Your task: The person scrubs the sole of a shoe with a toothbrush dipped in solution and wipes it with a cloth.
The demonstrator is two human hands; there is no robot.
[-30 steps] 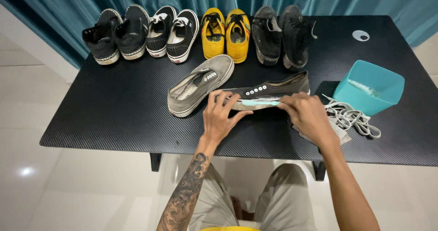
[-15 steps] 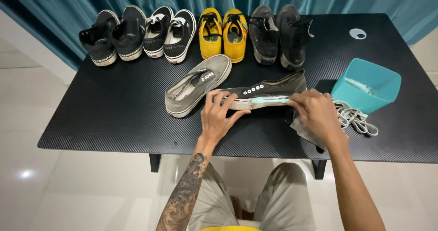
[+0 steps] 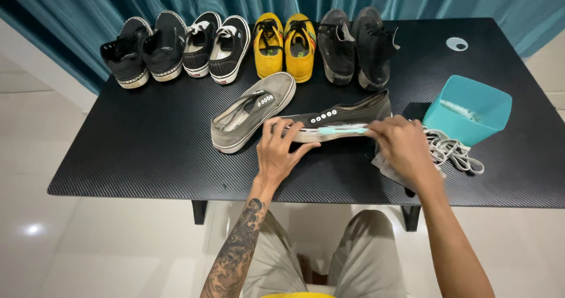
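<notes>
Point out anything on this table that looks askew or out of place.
The dark sneaker lies tipped on its side, laceless, under the left hand and right hand. Its grey mate sits angled, also laceless. Loose white laces lie tangled beside the teal tub.

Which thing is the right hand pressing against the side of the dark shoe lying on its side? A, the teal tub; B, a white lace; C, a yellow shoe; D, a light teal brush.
D: the right hand holds a light teal brush along the sole edge of the dark shoe, which the left hand steadies.
</notes>
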